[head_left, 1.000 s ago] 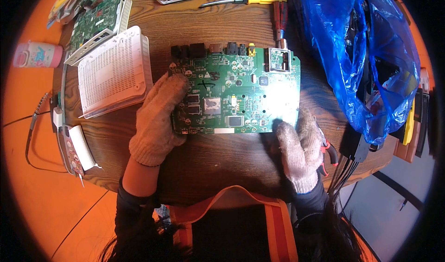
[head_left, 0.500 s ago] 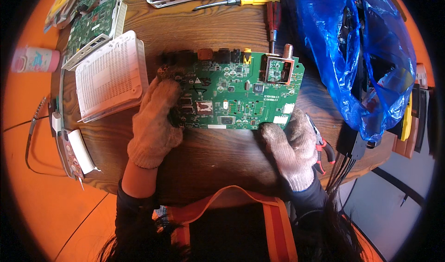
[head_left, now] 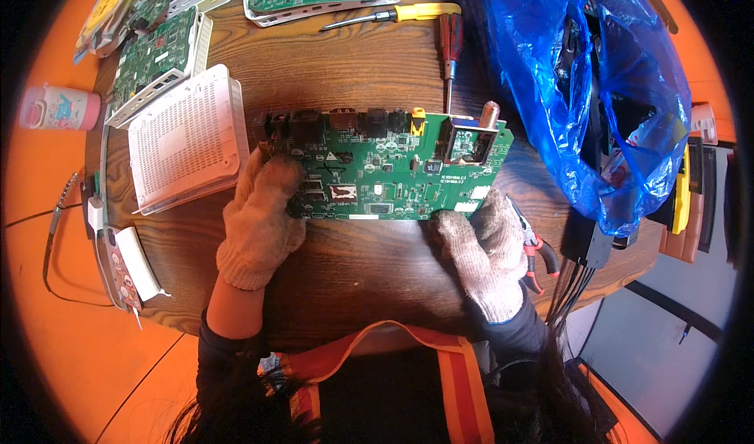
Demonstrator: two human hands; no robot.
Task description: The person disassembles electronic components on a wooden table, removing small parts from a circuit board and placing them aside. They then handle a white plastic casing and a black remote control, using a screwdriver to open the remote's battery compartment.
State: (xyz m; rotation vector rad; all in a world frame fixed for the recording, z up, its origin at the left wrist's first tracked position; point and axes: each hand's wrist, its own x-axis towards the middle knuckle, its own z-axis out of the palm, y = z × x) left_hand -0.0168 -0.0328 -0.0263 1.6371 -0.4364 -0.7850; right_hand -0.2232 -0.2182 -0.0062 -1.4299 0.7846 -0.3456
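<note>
You hold a green circuit board (head_left: 393, 169) between two gloved hands over the middle of the worktop (head_left: 361, 295), its component side facing you. Your left hand (head_left: 261, 228) grasps the board's left end, the glove lapping over its face at the near left corner. Your right hand (head_left: 488, 255) grips the near right corner, thumb at the near edge; how far its fingers reach underneath cannot be told. The board spans the space between the two grips, most of its face uncovered, with a row of sockets along the far side, a yellow jack (head_left: 417, 122) among them, and an open metal box (head_left: 471, 145) toward the far right corner.

Just beside your right hand lie red-and-black pliers (head_left: 542, 257). Past the board's far side, a red-handled screwdriver (head_left: 450, 43) points toward you, its handle near a yellow-handled screwdriver (head_left: 428, 11) lying crosswise. A blue plastic bag (head_left: 534, 90) fills the worktop's far right, with a black box (head_left: 591, 244) trailing cables at the right edge. To your left stands a white perforated cover (head_left: 184, 141), tilted, near a white casing with a green board (head_left: 157, 55) toward the far left corner. Another white casing (head_left: 326, 4) sits by the far edge.
</note>
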